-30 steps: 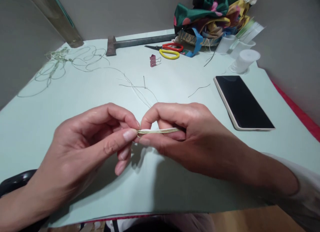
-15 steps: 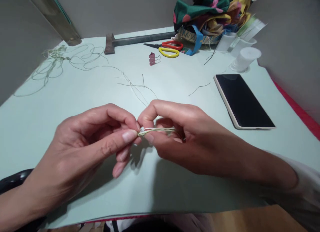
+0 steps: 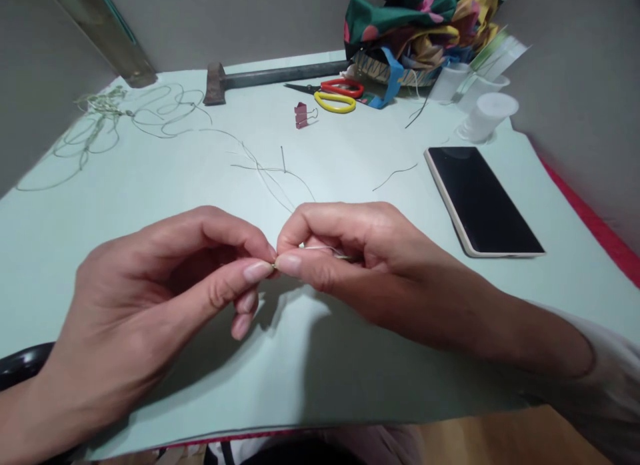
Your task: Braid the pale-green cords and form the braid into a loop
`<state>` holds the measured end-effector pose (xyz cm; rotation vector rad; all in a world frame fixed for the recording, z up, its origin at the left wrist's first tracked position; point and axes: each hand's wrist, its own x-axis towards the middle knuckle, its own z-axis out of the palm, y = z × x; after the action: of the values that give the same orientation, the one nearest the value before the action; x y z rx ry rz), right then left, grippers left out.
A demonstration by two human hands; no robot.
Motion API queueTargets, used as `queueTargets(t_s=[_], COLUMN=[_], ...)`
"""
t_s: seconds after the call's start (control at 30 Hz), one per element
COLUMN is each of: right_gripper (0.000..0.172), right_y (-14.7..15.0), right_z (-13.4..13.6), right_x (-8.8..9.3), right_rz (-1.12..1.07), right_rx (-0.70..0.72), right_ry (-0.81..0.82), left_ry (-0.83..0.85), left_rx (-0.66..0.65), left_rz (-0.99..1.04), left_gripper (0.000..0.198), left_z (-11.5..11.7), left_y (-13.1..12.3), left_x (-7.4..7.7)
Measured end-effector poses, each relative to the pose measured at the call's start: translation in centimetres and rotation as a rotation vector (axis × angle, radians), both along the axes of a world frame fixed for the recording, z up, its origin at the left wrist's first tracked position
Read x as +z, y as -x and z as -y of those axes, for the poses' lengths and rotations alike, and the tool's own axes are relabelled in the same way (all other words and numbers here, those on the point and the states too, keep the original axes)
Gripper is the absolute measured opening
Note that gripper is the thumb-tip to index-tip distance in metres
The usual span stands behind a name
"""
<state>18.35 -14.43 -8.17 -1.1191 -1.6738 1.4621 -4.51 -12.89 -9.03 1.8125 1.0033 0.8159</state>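
Note:
Thin pale green cords (image 3: pixel 320 248) run between my two hands, mostly hidden by the fingers. My left hand (image 3: pixel 190 285) pinches them between thumb and index finger, its other fingers curled below. Right against it, my right hand (image 3: pixel 350 251) pinches the same cords with thumb and index finger, and part of the strands shows inside its curled fingers. Loose cord ends (image 3: pixel 257 161) lie on the table just beyond my fingertips. A thin nail or pin (image 3: pixel 283 159) stands near them.
A tangled cord heap (image 3: pixel 103 115) lies at the far left. Further back are a hammer (image 3: pixel 215 85), scissors (image 3: pixel 335 103), a maroon binder clip (image 3: pixel 301 115) and a basket of colourful cloth (image 3: pixel 377 71). At the right are a white spool (image 3: pixel 490 115) and a phone (image 3: pixel 485 201).
My right thumb has come up and closed over the cords beside my left fingertips, covering strands that showed before. The whole view has shifted slightly.

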Motion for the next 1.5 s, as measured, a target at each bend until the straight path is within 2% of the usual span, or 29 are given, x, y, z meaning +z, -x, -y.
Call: queueTargets(t_s=[0.13,0.27,0.33,0.43,0.53,0.67,0.8,0.93,1.13,1.23,1.37,1.5], right_gripper=[0.015,0.012,0.012,0.013,0.017,0.017,0.017,0.018,0.025,0.029,0.03,0.027], right_y=[0.2,0.2,0.3,0.5,0.6,0.7,0.6,0.4,0.4,0.5,0.5,0.4], right_z=[0.0,0.3,0.5,0.7,0.8,1.1,1.2,1.1,1.0,1.0,1.0,0.7], right_x=[-0.2,-0.3,-0.2,-0.1,-0.4,-0.8,-0.9,-0.9,-0.9,-0.9,-1.2,-1.6], right_rz=[-0.047,-0.012,0.086,0.208,0.231,0.262,0.264,0.239,0.315,0.361,0.407,0.291], right_rx=[-0.036,-0.066,-0.105,-0.127,-0.14,-0.155,-0.103,-0.082,-0.049,-0.069,-0.135,-0.104], right_ry=[0.008,-0.113,-0.23,-0.383,-0.498,-0.623,-0.631,-0.624,-0.635,-0.682,-0.742,-0.682], left_ry=[-0.215,-0.204,-0.134,0.054,0.261,0.453,0.539,0.536,0.5,0.464,0.471,0.493], left_rx=[0.052,0.07,0.079,0.044,-0.015,-0.083,-0.101,-0.083,-0.115,-0.115,-0.066,0.027], left_rz=[-0.091,-0.113,-0.083,0.009,0.112,0.216,0.194,0.192,0.145,0.102,0.111,0.158], left_gripper=[0.005,0.004,0.009,0.011,0.011,0.016,0.012,0.008,0.021,0.022,0.013,0.007], left_z=[0.2,0.2,0.0,-0.2,-0.4,-0.8,-1.1,-1.0,-1.1,-1.2,-1.1,-0.9], left_y=[-0.4,-0.2,0.0,0.0,-0.4,-0.7,-0.5,-0.5,-0.7,-0.5,-0.3,-0.2], left_x=[0.2,0.2,0.1,0.1,0.3,0.3,0.1,0.3,0.5,0.4,0.0,-0.2])
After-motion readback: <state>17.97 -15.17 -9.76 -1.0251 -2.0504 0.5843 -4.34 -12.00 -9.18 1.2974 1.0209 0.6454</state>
